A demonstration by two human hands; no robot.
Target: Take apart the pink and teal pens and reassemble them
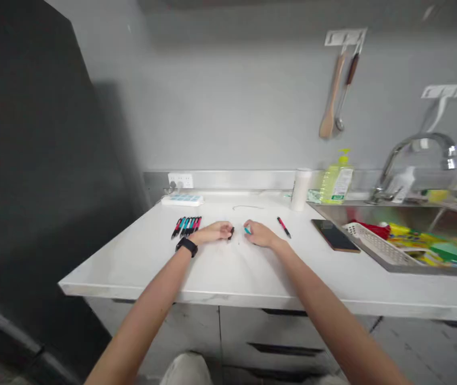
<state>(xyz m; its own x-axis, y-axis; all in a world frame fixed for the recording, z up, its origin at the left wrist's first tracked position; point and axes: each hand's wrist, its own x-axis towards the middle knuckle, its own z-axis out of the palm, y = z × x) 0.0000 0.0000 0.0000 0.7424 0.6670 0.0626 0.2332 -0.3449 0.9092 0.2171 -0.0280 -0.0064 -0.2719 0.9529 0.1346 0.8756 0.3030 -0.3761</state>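
Over the middle of the white counter (132, 267), my two hands are a short gap apart. My left hand (217, 231), with a black watch on its wrist, is closed on a short black pen part (231, 233). Between the fingers of my right hand (258, 233) shows a small blue pen part (247, 230). Several red, blue and black pens (186, 226) lie side by side just left of my left hand. To the right of my right hand rests a single red and black pen (283, 227).
A phone (335, 235) lies beside the sink (397, 266), which holds a white basket (376, 243) and colourful packets. Along the wall stand a power strip (182, 200), a white cylinder (301, 190) and a yellow-green soap bottle (336, 182). A thin wire-like strand (248, 207) lies behind my hands.
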